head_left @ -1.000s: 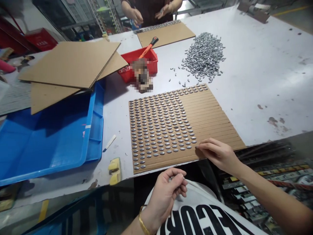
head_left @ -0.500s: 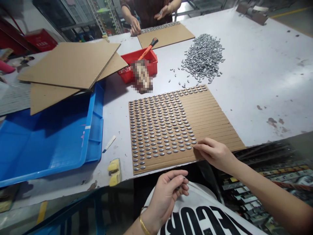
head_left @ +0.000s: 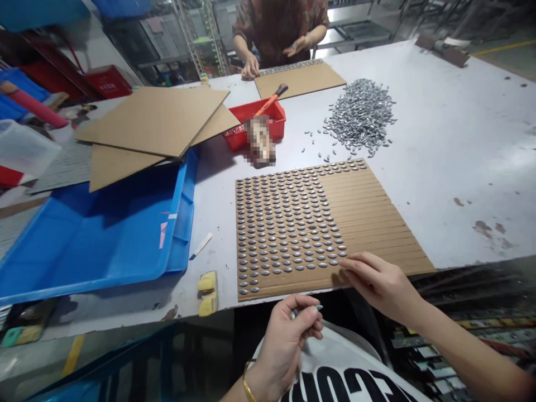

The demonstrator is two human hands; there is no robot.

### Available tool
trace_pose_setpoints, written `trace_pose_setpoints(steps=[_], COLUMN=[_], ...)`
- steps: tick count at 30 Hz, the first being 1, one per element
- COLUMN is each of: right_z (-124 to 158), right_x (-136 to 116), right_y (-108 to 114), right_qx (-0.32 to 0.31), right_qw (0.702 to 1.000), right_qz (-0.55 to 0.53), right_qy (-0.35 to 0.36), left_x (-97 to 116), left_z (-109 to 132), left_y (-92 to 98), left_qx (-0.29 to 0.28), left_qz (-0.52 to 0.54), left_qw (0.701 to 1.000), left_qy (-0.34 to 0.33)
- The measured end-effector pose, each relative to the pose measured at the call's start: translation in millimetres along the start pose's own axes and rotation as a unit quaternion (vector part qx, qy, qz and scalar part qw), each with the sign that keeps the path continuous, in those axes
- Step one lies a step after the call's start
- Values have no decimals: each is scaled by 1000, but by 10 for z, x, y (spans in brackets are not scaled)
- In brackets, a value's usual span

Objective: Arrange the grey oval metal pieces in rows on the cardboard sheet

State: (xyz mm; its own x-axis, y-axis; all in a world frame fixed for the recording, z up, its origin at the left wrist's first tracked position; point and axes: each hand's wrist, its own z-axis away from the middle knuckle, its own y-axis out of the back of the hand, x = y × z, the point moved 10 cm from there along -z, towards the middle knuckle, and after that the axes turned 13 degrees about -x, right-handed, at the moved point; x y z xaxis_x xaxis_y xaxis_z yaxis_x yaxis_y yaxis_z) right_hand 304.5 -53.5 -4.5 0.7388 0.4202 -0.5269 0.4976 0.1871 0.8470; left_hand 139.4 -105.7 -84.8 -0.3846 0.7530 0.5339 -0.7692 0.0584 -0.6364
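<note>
My left hand [head_left: 288, 338] is curled closed around small silvery metal pieces below the table edge. One pointed piece [head_left: 319, 307] sticks out between its thumb and forefinger. My right hand [head_left: 381, 287] is over the front edge of a cardboard sheet [head_left: 372, 212], thumb and fingers pinched together. Its fingertips are beside the last metal piece [head_left: 334, 262] of a front row; whatever they pinch is hidden. Rows of oval, pointed metal pieces [head_left: 285, 223] cover the sheet's left part, and ruled lines mark its bare right part.
A heap of loose metal pieces [head_left: 360, 117] lies beyond the sheet. A red bin [head_left: 278, 125] with an orange-handled tool, a blue tray [head_left: 167, 245], stacked cardboard [head_left: 154, 120] and a yellow block [head_left: 207, 293] are leftward. Across the table, a person [head_left: 280, 33] handles another cardboard sheet [head_left: 301, 81].
The view has shifted, so the table appears lower and further right. A metal piece now shows at my left thumb and forefinger. My right hand stays by the row's end.
</note>
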Motion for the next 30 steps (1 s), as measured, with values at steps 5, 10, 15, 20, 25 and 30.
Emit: trace_pose_setpoints(steps=[5, 10, 15, 20, 25, 30], right_z=[-153, -292, -370, -471, -518, -571], right_x=[-563, -742, -877, -954, -962, -999], right_y=[-233, -438, -556, -528, -530, -575], right_qx=[-102, -131, -137, -105, -87, -78], right_qw=[971, 946, 940, 945, 960, 969], right_qz=[-207, -294, -308, -303, -255, -216], right_qy=[69, 46, 59, 64, 78, 93], left_x=[121, 223, 257, 205, -175, -274], left_z=[29, 118, 200, 331, 643, 729], left_y=[71, 215, 321, 566, 1354, 1714], left_qx=[16, 32, 42, 62, 240, 263], left_qz=[-4, 8, 25, 89, 197, 238], left_qw=[999, 996, 994, 990, 949, 928], left_qy=[-48, -87, -96, -89, -54, -113])
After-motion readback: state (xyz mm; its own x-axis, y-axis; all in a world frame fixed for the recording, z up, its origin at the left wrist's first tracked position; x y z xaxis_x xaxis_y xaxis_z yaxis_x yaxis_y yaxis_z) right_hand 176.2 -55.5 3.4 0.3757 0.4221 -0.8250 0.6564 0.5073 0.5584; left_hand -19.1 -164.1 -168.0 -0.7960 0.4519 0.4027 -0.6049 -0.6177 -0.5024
